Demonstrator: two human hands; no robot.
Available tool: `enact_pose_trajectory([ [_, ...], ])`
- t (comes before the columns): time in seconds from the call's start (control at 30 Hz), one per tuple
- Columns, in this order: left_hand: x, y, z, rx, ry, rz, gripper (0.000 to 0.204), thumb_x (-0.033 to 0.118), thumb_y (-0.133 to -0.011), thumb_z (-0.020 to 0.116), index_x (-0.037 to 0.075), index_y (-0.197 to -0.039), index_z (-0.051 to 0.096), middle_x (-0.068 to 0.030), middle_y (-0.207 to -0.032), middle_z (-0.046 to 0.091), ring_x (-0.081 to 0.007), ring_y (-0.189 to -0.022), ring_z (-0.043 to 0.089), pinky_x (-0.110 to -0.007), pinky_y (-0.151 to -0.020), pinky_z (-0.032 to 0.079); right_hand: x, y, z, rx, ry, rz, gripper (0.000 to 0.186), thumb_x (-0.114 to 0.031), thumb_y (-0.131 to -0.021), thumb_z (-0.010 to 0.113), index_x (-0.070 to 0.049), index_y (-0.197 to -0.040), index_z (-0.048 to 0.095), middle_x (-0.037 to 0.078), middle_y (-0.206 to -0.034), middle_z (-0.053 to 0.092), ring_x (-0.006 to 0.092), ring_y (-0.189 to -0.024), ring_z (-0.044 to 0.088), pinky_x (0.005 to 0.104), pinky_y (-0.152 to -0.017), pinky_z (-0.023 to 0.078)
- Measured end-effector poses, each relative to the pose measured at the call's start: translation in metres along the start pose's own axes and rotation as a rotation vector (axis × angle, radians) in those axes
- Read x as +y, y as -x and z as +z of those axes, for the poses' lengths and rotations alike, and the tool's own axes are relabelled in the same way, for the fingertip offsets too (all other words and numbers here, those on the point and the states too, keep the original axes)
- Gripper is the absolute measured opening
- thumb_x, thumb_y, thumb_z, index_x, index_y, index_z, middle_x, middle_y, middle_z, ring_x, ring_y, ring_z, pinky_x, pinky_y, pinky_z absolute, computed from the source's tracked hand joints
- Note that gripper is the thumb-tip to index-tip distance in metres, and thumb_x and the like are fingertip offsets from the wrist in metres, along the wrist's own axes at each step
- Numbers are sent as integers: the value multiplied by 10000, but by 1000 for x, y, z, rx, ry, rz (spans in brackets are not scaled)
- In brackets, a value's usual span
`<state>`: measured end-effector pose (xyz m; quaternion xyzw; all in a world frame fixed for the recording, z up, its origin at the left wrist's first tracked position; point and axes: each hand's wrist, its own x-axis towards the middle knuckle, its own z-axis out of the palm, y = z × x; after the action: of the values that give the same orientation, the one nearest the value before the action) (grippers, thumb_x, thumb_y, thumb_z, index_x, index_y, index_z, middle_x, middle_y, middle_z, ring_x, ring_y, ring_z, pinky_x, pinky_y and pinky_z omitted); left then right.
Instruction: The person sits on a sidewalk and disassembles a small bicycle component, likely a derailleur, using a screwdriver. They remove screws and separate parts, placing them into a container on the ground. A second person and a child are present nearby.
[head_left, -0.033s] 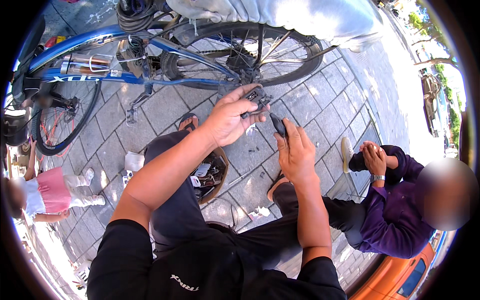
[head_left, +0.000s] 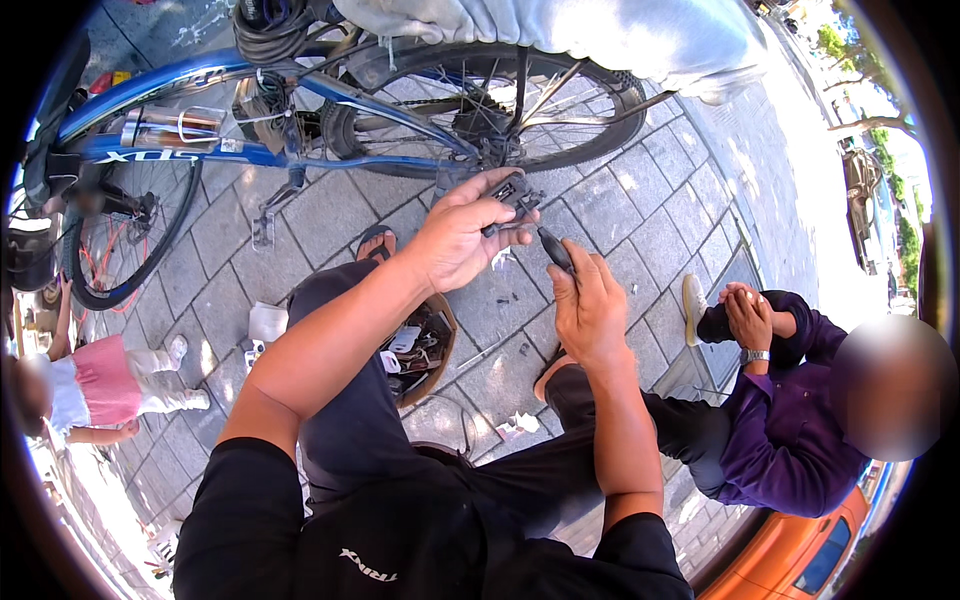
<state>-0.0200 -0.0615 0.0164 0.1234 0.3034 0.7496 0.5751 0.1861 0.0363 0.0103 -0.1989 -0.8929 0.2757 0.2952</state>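
Observation:
My left hand (head_left: pixel 470 230) is closed on a small dark metal-and-plastic part (head_left: pixel 515 197), held just in front of a blue bicycle (head_left: pixel 400 130) near its rear wheel. My right hand (head_left: pixel 590 305) grips a black-handled tool (head_left: pixel 556 250), angled up and left at the part; whether its tip touches it is too small to tell. Below my left hand, by my leg, a round brown container (head_left: pixel 445 330) holds tools and small items. A few small dark pieces (head_left: pixel 508 298) lie on the paving under my hands.
A person in purple (head_left: pixel 790 450) crouches at right, hands clasped. Another person in pink (head_left: pixel 110 380) is at left beside the front wheel (head_left: pixel 150 270). Grey fabric (head_left: pixel 600 35) hangs over the rear wheel. An orange car (head_left: pixel 790 550) stands at lower right; grey paving (head_left: pixel 650 230) surrounds the bicycle.
My right hand and the tool have shifted very slightly left, toward the part in my left hand. Little else differs.

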Motion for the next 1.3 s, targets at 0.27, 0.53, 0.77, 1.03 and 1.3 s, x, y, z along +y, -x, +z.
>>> enact_pose_trajectory([
  [0.27, 3, 3, 1, -39, 36, 30, 543, -33, -970, 522, 16, -1502, 427, -153, -1343, 566, -286, -1178, 634, -427, -958, 564, -4, -6, 2, -89, -1175, 937, 373, -368, -1083, 615, 1, -1031, 624, 75, -759, 631, 131, -505, 555, 275, -442, 410],
  [0.53, 2, -5, -13, -13, 213, 2, 510, -32, -973, 521, 15, -1476, 451, -184, -1244, 619, -305, -1150, 647, -447, -982, 570, -26, -16, -6, 60, -137, 180, 226, -176, -1039, 687, 32, -1111, 638, 91, -904, 689, 165, -739, 680, 303, -659, 555],
  [0.77, 2, 2, -4, -7, 101, -35, 508, -13, -978, 530, 42, -1479, 463, -161, -1271, 625, -297, -1152, 643, -403, -876, 548, -14, -9, 0, -142, -1141, 838, 485, -452, -1083, 581, 7, -932, 627, 123, -745, 623, 195, -498, 535, 292, -452, 364],
  [1.03, 5, -5, -2, -9, 187, -16, 456, -15, -989, 515, 41, -1442, 504, -151, -1222, 659, -282, -1099, 663, -419, -869, 550, -11, -15, 6, 167, -322, 406, 308, -300, -1093, 600, 2, -1033, 591, 111, -750, 636, 182, -586, 614, 285, -524, 468],
  [1.3, 4, 1, -3, 2, 96, 12, 498, -12, -986, 529, 32, -1478, 462, -150, -1242, 655, -274, -1103, 660, -417, -890, 544, -5, -15, -1, -76, -464, 220, 355, -334, -1104, 558, 10, -1156, 630, 118, -858, 664, 206, -597, 597, 292, -542, 477],
])
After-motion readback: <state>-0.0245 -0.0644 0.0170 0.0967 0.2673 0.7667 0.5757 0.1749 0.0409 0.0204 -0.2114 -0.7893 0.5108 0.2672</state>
